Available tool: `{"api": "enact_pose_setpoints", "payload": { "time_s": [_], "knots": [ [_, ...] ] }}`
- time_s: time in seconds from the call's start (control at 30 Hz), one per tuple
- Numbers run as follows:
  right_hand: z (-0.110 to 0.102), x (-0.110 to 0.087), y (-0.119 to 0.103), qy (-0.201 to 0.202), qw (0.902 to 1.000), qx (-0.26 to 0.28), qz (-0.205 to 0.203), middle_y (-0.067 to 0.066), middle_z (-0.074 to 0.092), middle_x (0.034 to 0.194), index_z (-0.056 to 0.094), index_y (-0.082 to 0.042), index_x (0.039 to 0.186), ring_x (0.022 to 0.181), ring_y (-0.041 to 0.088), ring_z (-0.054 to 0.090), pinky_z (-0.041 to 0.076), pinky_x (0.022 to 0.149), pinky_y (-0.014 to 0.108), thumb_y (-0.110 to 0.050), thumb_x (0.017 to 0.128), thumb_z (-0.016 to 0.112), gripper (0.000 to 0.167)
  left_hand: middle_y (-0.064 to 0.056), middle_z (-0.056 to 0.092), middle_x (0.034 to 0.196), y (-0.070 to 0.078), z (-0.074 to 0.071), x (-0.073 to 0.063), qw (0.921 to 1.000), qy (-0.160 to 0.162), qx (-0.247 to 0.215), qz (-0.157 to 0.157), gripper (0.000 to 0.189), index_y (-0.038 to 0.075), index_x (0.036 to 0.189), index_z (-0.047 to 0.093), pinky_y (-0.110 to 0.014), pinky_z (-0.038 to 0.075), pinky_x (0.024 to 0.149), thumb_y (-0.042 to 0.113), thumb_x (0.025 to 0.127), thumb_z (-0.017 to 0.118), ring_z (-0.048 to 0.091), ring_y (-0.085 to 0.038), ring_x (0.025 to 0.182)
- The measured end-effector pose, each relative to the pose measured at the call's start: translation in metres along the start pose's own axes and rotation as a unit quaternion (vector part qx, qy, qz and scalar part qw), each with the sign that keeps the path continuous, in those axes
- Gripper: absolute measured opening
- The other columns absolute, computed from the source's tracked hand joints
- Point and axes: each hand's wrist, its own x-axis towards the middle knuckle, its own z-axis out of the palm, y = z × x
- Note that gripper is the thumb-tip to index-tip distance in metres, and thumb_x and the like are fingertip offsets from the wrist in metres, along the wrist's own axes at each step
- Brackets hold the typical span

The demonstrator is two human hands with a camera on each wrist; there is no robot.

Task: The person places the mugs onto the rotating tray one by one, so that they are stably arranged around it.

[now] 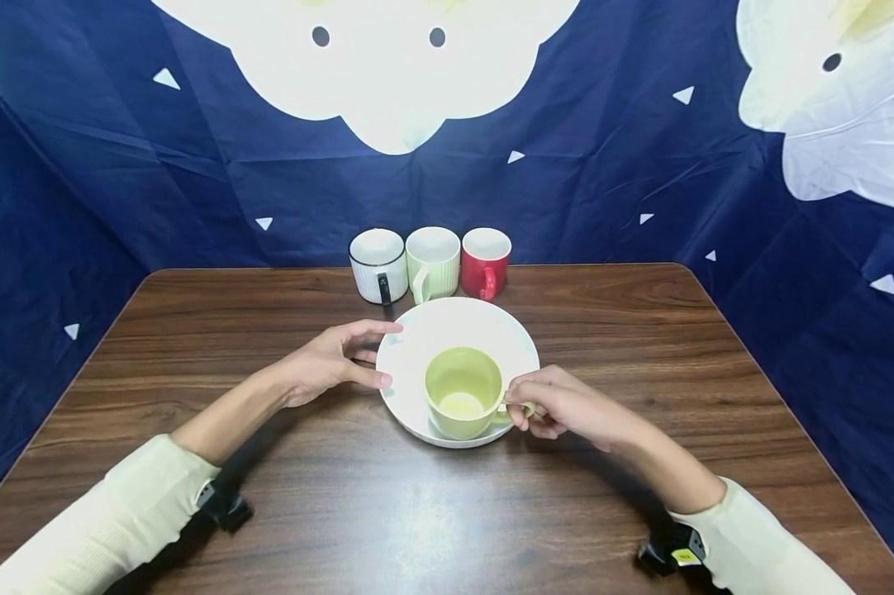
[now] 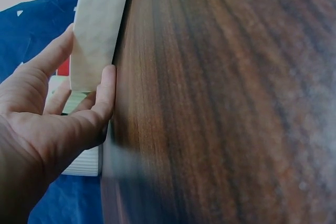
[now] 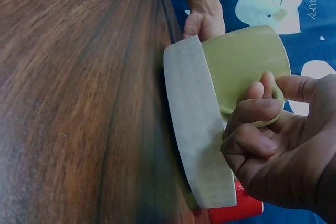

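A deep white plate (image 1: 417, 339) sits on the table, a yellow-green cup (image 1: 464, 392) within its rim towards the near right. Whether the cup's base touches the plate is hidden. My right hand (image 1: 566, 401) pinches the cup's handle (image 3: 277, 103), fingers curled at its loop. At the plate's left side, my left hand (image 1: 335, 355) holds the edge, thumb and index fingertip over the rim. In the left wrist view, another finger (image 2: 106, 90) of that hand lies low against the plate's side wall (image 2: 100, 35).
Behind the plate, a white mug (image 1: 368, 268) with a black handle, a pale green mug (image 1: 439, 268) and a red mug (image 1: 480, 268) stand in a row. The wooden table (image 1: 283, 496) ends at a dark blue cloth (image 1: 268, 173) with white clouds.
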Motion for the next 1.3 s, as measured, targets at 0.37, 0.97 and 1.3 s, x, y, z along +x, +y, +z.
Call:
{"api": "enact_pose_setpoints", "payload": {
  "time_s": [0.37,0.97,1.3],
  "knots": [
    [0.002,0.004,0.002,-0.038,0.9989,0.022,0.014,-0.003,0.054,0.065,0.06,0.008,0.092,0.048,0.006,0.045,0.026,0.043,0.018,-0.024,0.111,0.048,0.04,-0.016,0.053,0.168,0.0,-0.001,0.001,1.0,0.005,0.006,-0.003,0.091,0.012,0.167,0.052,-0.028,0.062,0.1,-0.003,0.087,0.092,0.066,-0.027,0.135],
    [-0.013,0.003,0.004,0.009,0.9995,0.02,0.021,-0.004,0.061,0.06,0.073,0.004,0.105,0.044,0.008,0.049,0.037,0.045,0.02,-0.026,0.108,0.066,0.031,-0.017,0.053,0.166,-0.001,-0.002,-0.001,0.9999,-0.007,-0.004,-0.012,0.092,0.015,0.17,0.049,-0.03,0.063,0.1,-0.002,0.09,0.091,0.068,-0.023,0.13],
    [-0.028,0.011,0.01,0.113,0.9926,0.037,0.022,0.005,0.078,0.09,0.074,0.003,0.106,0.044,0.008,0.048,0.028,0.043,0.018,-0.023,0.106,0.067,0.027,-0.017,0.06,0.158,-0.002,0.001,-0.004,0.9997,-0.004,-0.023,-0.01,0.09,0.015,0.17,0.049,-0.03,0.065,0.1,-0.001,0.092,0.09,0.072,-0.018,0.125]
  ]
}}
